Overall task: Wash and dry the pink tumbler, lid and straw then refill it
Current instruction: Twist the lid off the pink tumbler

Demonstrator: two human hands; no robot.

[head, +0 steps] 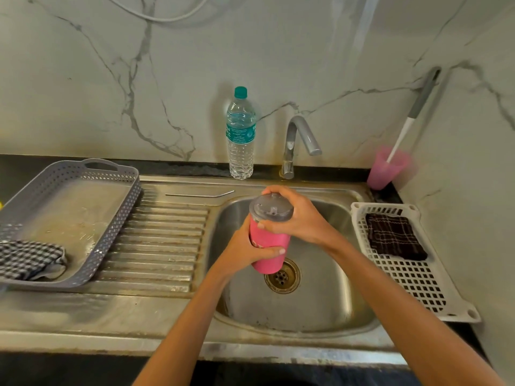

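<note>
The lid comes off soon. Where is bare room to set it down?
The ribbed drainboard, between grey tray and basin, nearer than the straw; also the white basket, near half. Crowded: back ledge with bottle and tap.

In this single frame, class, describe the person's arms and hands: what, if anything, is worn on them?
Both arms are bare to the picture's lower edge: no sleeves, gloves, watch or bracelet show. The left hand and right hand carry no visible rings; the nails look short.
</note>
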